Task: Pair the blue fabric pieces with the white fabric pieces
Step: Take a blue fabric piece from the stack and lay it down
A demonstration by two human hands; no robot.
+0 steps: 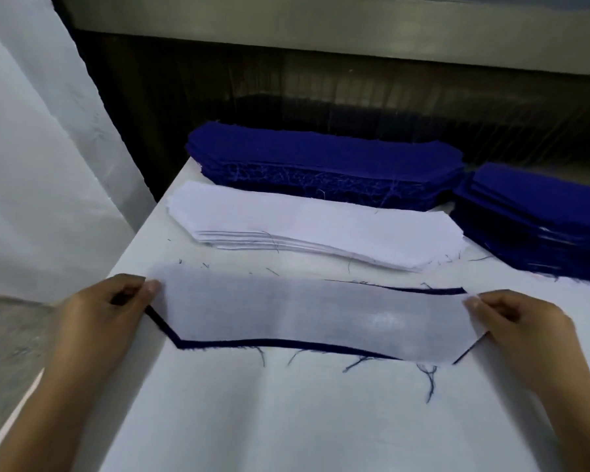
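Left hand [106, 311] pinches one end of a thin, translucent white piece [307, 315], thumb on top; right hand [521, 321] pinches the other end. Between the hands it lies flat on a blue piece [286, 344] of the same long, angled-end shape, only its edges showing. Both rest on the cloth-covered counter [286, 420] among loose blue threads [430, 379]. Beyond the hands sit a white stack [321, 223], then a frayed blue stack [321, 161]; a second blue stack [539, 216] lies beyond the right hand.

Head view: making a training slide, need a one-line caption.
Left hand and right hand pinch a white piece laid over a blue piece; white stack and blue stacks behind.
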